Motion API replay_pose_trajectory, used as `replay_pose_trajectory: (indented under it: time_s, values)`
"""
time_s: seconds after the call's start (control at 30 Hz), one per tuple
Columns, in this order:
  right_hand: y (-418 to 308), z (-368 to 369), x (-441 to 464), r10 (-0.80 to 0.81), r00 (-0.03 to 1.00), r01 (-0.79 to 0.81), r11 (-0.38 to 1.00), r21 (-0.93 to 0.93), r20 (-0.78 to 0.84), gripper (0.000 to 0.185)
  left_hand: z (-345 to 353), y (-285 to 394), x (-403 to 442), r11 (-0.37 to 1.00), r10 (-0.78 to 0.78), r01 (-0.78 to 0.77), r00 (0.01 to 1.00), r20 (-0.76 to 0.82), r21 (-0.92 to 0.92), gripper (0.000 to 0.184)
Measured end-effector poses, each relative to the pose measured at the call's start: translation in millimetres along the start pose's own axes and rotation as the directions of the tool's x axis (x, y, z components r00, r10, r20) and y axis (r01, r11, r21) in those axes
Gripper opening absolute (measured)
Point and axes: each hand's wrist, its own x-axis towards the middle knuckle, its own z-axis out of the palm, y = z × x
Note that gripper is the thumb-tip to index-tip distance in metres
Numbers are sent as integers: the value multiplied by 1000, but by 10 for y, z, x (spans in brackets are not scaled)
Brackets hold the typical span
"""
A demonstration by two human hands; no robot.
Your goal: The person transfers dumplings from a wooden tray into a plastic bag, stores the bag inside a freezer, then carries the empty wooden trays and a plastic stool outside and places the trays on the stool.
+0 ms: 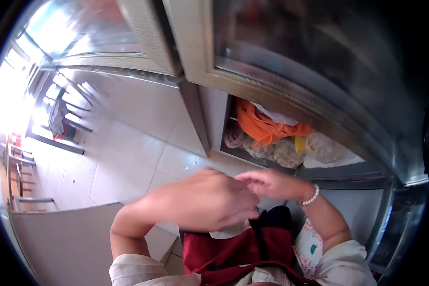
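My left hand [214,200] is raised in front of my body, slightly blurred, with its fingers curled downward. Whether anything is inside that curl is hidden from view. My right hand [271,183], with a white beaded bracelet [311,195] at the wrist, points toward the left hand, its fingers loosely stretched and partly covered by it. Below both hands is a dark red apron [233,250] over my clothes. A pale patch [231,230] shows just under the left fingers; I cannot tell what it is.
Ahead on the right stands a metal-framed glass cabinet [281,102]. Its low compartment holds an orange cloth or bag [260,124] and pale bundles in plastic [286,152]. A light panel [66,233] is at lower left. Tiled floor [128,143] and chairs [21,167] lie beyond.
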Motion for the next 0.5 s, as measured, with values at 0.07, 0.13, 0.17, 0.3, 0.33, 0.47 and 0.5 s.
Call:
replay_pose_trajectory:
  time_s: [0.07,0.13,0.17,0.3,0.33,0.47,0.5]
  values:
    - [-411,103,-107,-61,996,60,998,26,66,38,-305,375,-458,961,263,-146,741,-618,235,25]
    - [-710,130,-280,-34,999,34,980,-194,5,38,-691,777,-845,926,367,-82,434,-823,369,25]
    - [-825,118,-401,-33,999,22,954,-300,-30,38,-878,977,-996,909,409,-47,293,-864,414,25]
    - [-1052,3,-1303,71,968,-202,786,-585,-239,39,-1611,1646,-1395,875,483,8,8,-875,483,25]
    - [-1059,-272,-1365,12,954,-212,734,-645,-300,38,-1729,1790,-1473,861,508,17,-30,-861,508,25]
    - [-834,-192,-2824,-36,702,-551,606,-574,-711,37,-2052,2184,-1599,863,505,54,-102,-857,503,26]
    - [-858,101,-3175,-67,588,-677,505,-535,-806,38,-2098,2284,-1692,859,512,52,-131,-849,510,26]
